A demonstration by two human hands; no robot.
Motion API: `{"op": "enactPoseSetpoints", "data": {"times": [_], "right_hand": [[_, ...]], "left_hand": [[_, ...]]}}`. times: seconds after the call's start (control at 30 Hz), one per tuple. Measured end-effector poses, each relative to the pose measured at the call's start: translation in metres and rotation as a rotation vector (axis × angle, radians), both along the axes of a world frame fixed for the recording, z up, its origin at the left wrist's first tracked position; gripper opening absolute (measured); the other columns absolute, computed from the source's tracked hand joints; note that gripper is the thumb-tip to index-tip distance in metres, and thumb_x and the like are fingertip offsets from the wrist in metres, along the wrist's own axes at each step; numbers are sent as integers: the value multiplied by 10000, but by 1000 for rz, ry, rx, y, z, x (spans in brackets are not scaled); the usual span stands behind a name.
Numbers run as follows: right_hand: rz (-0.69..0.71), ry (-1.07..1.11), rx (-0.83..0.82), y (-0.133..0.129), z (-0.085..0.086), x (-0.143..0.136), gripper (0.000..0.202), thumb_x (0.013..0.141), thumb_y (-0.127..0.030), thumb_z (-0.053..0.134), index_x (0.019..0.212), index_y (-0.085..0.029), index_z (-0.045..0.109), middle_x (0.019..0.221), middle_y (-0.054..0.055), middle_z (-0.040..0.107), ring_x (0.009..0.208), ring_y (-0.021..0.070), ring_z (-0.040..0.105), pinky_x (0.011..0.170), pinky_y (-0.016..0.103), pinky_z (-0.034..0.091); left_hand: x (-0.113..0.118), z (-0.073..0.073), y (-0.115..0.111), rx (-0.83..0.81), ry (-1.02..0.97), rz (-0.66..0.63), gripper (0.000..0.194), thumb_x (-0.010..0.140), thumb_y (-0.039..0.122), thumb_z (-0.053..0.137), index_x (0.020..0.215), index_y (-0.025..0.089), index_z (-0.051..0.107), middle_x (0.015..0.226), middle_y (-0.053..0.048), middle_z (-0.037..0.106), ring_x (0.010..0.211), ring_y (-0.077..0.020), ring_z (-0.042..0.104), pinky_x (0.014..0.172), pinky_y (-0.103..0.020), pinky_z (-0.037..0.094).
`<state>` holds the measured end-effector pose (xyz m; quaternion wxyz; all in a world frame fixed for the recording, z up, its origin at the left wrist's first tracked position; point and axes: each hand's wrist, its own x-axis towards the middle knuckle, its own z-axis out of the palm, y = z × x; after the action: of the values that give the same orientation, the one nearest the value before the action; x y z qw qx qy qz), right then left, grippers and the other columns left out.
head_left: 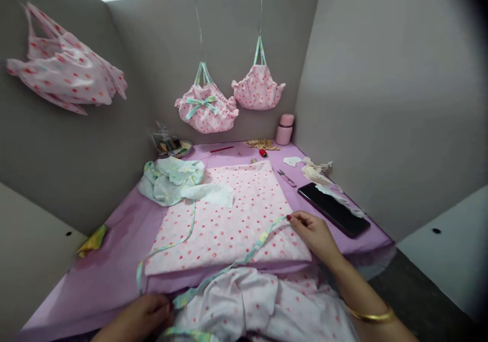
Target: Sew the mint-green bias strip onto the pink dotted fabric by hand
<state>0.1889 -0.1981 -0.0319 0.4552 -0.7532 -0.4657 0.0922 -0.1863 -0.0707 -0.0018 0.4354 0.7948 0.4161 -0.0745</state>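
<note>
My right hand pinches the end of a thin green-and-yellow fabric strap over the right side of a folded pink dotted cloth. From there the strap runs down to the left, where my left hand is closed by the table's front edge, at the strap's lower part. The left fingertips are partly hidden. A gathered pink dotted fabric piece lies bunched at the front, below the strap. Another length of green strap curves over the left side of the folded cloth.
Crumpled mint fabric lies at the cloth's back left. On the right are thread snips, a black phone and lace trim. Red thread and a pink bottle stand behind. Small dotted garments hang on the grey partition.
</note>
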Motion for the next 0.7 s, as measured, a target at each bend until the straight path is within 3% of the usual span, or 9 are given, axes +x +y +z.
{"op": "enactPoseSetpoints", "data": {"times": [0.07,0.13,0.2,0.37,0.47,0.53,0.6,0.7], "right_hand": [[7,34,20,-1,3,-5,290,835,-378,484,686,-165,611,582,-4,566,520,151,500,466,231,369],[12,58,39,-5,9,-12,284,834,-381,488,687,-166,601,585,-5,549,522,148,486,465,232,361],[15,69,59,-12,17,-21,279,833,-386,494,689,-169,596,597,-5,545,534,148,482,478,234,362],[21,71,87,-32,40,-36,285,841,-397,498,700,-173,604,616,-3,552,557,149,482,499,238,362],[28,80,90,-35,46,-37,296,846,-405,488,711,-173,614,627,6,569,568,157,496,501,241,374],[24,83,94,-32,45,-34,296,848,-406,482,721,-174,615,645,13,582,587,165,509,514,244,387],[12,79,96,-29,42,-30,289,849,-399,480,724,-173,611,660,18,589,608,173,520,530,247,395],[3,67,86,-25,36,-22,278,846,-383,486,710,-174,610,665,17,594,631,181,532,553,249,399]], "left_hand": [[15,13,-8,30,-112,-82,393,898,388,389,670,158,611,660,-5,632,649,-162,577,622,-246,446],[37,24,-21,149,-221,-68,400,907,395,341,704,169,601,684,-17,628,660,-165,561,609,-236,425],[61,26,-35,340,-296,-16,287,885,345,399,799,181,618,772,-33,647,713,-182,565,641,-251,413],[105,0,-53,477,-418,21,182,803,264,528,918,203,655,875,-71,627,825,-232,560,744,-312,394],[115,-13,-50,337,-533,58,127,790,255,544,801,206,661,844,-66,603,845,-239,528,768,-323,368],[117,-13,-46,223,-587,67,155,801,293,536,716,189,613,778,-50,585,790,-214,519,731,-301,381],[114,-7,-39,139,-600,86,226,844,351,467,722,180,550,659,-16,545,636,-164,500,611,-258,397],[101,8,-25,-209,-626,201,307,845,439,460,681,180,478,487,64,409,415,-81,329,434,-189,297]]}}
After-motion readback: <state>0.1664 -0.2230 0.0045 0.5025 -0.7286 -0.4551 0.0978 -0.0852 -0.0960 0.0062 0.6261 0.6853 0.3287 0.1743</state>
